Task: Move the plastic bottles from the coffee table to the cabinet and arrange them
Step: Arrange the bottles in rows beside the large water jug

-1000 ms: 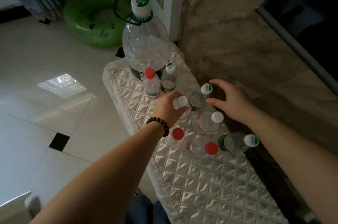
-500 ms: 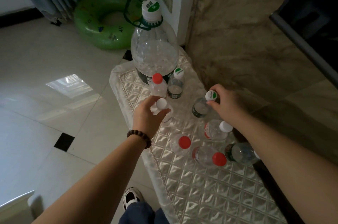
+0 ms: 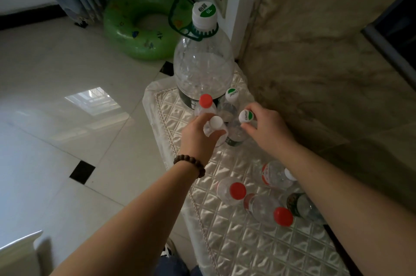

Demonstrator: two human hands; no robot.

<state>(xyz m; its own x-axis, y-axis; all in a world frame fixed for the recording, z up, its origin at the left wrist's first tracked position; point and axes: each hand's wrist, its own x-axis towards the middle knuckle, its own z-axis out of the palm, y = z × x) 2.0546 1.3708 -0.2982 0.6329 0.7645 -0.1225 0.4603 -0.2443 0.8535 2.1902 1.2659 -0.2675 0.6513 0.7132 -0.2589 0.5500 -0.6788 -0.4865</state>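
Left hand (image 3: 198,138) wrapped round a white-capped bottle (image 3: 215,127), upright, cap toward 12 o'clock. Right hand (image 3: 267,131) pinching the neck of a green-capped bottle (image 3: 245,116), also upright, touching at 3 o'clock of the first. Both on the quilted cabinet top (image 3: 258,251), just at 6 o'clock of the big jug (image 3: 203,66). Wall close at 3 o'clock; cloth edge and open floor at 9 o'clock.

Beside the large jug (image 3: 203,66) on the quilted counter (image 3: 258,251), the left hand (image 3: 198,135) grips a white-capped bottle (image 3: 215,123); the right hand (image 3: 267,128) pinches a green-capped bottle (image 3: 245,116). Farther from the jug stand two red-capped bottles (image 3: 236,190).
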